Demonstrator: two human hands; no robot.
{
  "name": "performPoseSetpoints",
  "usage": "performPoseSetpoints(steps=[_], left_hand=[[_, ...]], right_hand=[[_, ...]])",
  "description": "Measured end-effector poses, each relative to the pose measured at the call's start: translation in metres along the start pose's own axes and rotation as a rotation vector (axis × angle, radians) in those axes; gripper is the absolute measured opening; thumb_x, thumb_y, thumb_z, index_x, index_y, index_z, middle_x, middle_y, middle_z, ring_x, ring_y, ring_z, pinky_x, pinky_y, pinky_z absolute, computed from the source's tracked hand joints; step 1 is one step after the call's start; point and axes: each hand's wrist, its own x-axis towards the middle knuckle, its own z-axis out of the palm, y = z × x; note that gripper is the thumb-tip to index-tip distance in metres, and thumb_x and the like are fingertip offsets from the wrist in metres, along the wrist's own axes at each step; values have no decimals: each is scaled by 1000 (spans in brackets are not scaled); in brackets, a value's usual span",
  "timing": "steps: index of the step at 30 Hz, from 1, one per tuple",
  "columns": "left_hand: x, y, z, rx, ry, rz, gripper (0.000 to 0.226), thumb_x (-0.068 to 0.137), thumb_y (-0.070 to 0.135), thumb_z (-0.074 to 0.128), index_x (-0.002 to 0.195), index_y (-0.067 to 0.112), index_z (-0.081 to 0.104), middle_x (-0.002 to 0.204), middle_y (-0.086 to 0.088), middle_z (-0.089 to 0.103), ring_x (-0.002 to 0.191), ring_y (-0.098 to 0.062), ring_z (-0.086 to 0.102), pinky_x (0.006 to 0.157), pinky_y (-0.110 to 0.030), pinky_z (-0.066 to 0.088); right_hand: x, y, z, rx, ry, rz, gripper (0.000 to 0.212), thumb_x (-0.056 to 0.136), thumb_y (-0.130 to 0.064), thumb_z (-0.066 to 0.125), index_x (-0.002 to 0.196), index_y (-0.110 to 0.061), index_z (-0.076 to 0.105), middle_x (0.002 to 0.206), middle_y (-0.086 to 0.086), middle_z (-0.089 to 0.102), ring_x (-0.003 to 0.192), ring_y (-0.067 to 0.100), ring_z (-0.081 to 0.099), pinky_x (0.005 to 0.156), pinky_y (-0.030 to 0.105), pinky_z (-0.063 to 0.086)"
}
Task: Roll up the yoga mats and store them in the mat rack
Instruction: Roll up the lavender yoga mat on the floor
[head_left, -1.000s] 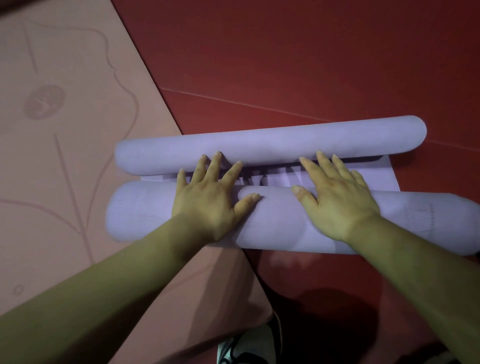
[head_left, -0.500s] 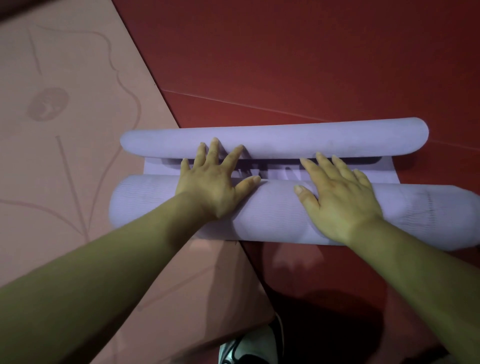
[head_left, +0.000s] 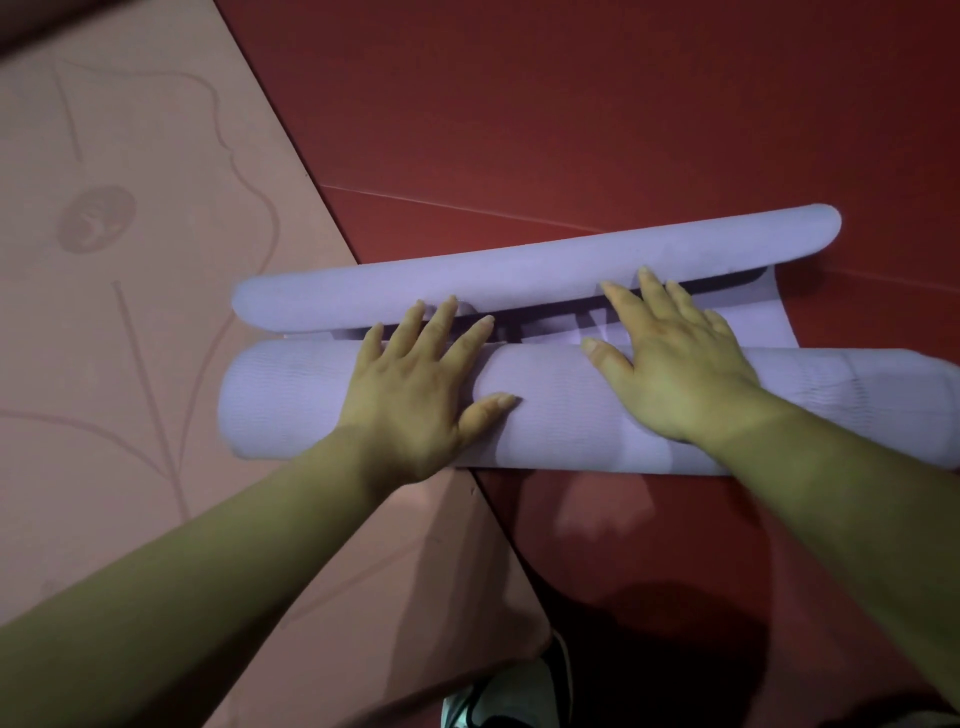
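The left hand (head_left: 415, 395) and right hand (head_left: 680, 374) are both pressing flat, fingers straight and spread, on the thick rolled part of the lilac foam yoga mat (head_left: 561, 426), which is lying on the red floor (head_left: 571, 104), overlapping a flat pink yoga mat (head_left: 130, 338).

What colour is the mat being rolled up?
The mat is light purple; head view.

Under both palms the rolled lilac yoga mat (head_left: 571, 415) looks like soft foam, matt, its outer face covered in a fine ribbed grain. Beyond the fingertips of the left hand (head_left: 415, 395) and right hand (head_left: 675, 364), its curled far end (head_left: 519, 275) is smoother, plain and equally matt. Left of the left hand, the pink yoga mat (head_left: 130, 364) is matt foam with thin darker lines. The red floor (head_left: 571, 104) past the roll is smooth with a dull sheen.
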Motion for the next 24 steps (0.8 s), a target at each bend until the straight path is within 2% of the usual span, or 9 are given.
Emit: performPoseSetpoints(steps=[3, 9, 12, 15, 17, 20, 22, 24], left_hand=[[5, -3, -1, 27, -6, 22, 90, 88, 85, 8, 159, 33, 28, 168, -7, 24, 152, -36, 24, 117, -60, 26], [18, -6, -5, -9, -65, 1, 95, 81, 89, 4, 160, 39, 20, 170, -1, 15, 155, -35, 14, 120, -55, 22], [26, -9, -7, -41, -97, -12, 98, 77, 93, 4, 160, 42, 16, 170, 0, 13, 155, -36, 11, 122, -55, 20], [33, -13, -12, -69, -161, 14, 110, 62, 104, 6, 157, 49, 14, 171, -3, 7, 155, -38, 8, 121, -58, 19], [35, -18, -17, -39, -240, 73, 122, 46, 111, 12, 154, 53, 13, 171, -4, -1, 153, -42, 7, 119, -62, 20], [36, -22, -21, 55, -335, 137, 135, 35, 108, 36, 154, 53, 2, 169, -3, -14, 152, -46, 1, 118, -66, 17], [38, -23, -21, 76, -357, 135, 138, 36, 103, 47, 155, 52, -2, 168, -2, -19, 152, -47, -3, 119, -68, 12], [40, -23, -21, 73, -350, 133, 135, 38, 102, 49, 153, 53, -1, 168, -2, -19, 152, -48, -2, 119, -69, 10]], right_hand=[[3, 1, -1, 2, -10, -4, 75, 97, -71, 21, 161, -38, 3, 170, -4, -11, 157, 19, -5, 126, 50, 8], [2, 1, -8, 37, 14, -56, 75, 94, -72, 27, 160, -37, 17, 170, -2, -7, 157, 19, -1, 126, 46, 7], [-5, 4, -10, 28, -29, -123, 82, 86, -79, 26, 159, -41, 18, 170, -7, -8, 156, 16, -4, 126, 45, 5], [-12, 9, -13, -51, -101, -189, 95, 75, -90, 32, 158, -46, 14, 169, -10, -14, 155, 15, -15, 125, 51, 1], [-14, 12, -15, -126, -153, -217, 113, 66, -94, 47, 158, -45, 5, 168, -9, -19, 154, 19, -21, 123, 59, -2], [-14, 11, -15, -235, -211, -209, 139, 52, -89, 68, 159, -39, -6, 166, -4, -26, 152, 29, -27, 118, 70, -1], [-12, 7, -16, -253, -215, -189, 143, 50, -85, 73, 159, -34, -3, 165, -2, -27, 151, 32, -27, 117, 73, 1], [-11, 4, -18, -249, -195, -207, 139, 51, -81, 76, 160, -29, 7, 166, -2, -23, 152, 31, -26, 117, 74, 2]])
